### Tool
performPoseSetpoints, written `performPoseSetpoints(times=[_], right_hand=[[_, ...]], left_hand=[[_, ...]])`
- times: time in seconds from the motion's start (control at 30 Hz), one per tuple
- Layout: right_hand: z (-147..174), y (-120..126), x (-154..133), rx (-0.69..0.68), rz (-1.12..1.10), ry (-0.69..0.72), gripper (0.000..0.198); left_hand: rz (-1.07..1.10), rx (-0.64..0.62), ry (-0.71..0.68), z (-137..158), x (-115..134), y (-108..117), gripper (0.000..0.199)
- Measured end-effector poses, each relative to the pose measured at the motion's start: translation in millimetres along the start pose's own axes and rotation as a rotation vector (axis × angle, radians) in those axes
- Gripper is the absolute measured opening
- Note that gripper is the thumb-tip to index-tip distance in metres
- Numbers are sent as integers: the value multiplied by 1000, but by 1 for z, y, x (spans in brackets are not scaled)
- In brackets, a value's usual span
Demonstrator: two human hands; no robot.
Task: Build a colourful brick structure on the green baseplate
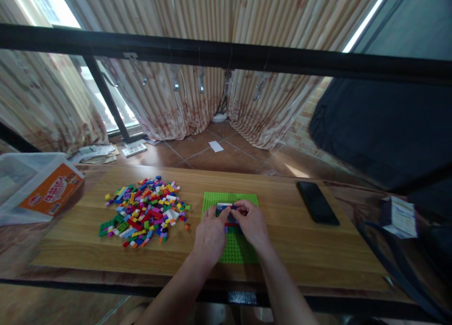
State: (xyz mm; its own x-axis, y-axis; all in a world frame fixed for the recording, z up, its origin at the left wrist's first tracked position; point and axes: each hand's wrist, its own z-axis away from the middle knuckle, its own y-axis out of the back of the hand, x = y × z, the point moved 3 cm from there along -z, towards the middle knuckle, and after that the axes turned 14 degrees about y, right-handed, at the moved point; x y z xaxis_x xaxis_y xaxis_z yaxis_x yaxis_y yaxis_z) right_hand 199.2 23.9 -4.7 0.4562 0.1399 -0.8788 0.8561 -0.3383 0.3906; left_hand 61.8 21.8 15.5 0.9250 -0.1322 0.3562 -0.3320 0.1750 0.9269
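A green studded baseplate [240,249] lies on the wooden tabletop in front of me. On its upper half stands a small build of toy bricks [231,216], with white, dark blue and red pieces showing between my fingers. My left hand [211,233] grips the build from the left, thumb and fingers pressed on it. From the right, my right hand [253,223] closes on the same build, its fingertips almost meeting my left thumb. Both hands cover much of the build, so single bricks are hard to tell apart.
To the left spreads a pile of loose coloured bricks [144,212]. Past it stands a clear plastic tub [21,193] with an orange label. A black phone [318,202] lies on the right. A dark metal bar [212,52] crosses above the table's far side.
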Motion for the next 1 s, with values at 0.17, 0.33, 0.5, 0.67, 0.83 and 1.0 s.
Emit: performPoseSetpoints(times=[0.17, 0.33, 0.5, 0.67, 0.83, 1.0], right_hand=[[2, 24, 8, 103, -7, 3, 26], [-1, 52, 22, 198, 127, 8, 32], [-1, 119, 39, 463, 534, 49, 46], [-5, 194, 67, 544, 886, -202, 84], [-24, 211, 98, 226, 920, -561, 110], [-37, 214, 109, 188, 939, -577, 100]], left_hand=[[237, 55, 53, -5, -11, 3, 54], [333, 45, 136, -14, -14, 5, 49], [238, 44, 138, -16, -11, 2, 45], [167, 26, 146, -22, -12, -1, 43], [159, -3, 167, -27, -12, -5, 45], [178, 9, 155, -28, -14, -6, 44]])
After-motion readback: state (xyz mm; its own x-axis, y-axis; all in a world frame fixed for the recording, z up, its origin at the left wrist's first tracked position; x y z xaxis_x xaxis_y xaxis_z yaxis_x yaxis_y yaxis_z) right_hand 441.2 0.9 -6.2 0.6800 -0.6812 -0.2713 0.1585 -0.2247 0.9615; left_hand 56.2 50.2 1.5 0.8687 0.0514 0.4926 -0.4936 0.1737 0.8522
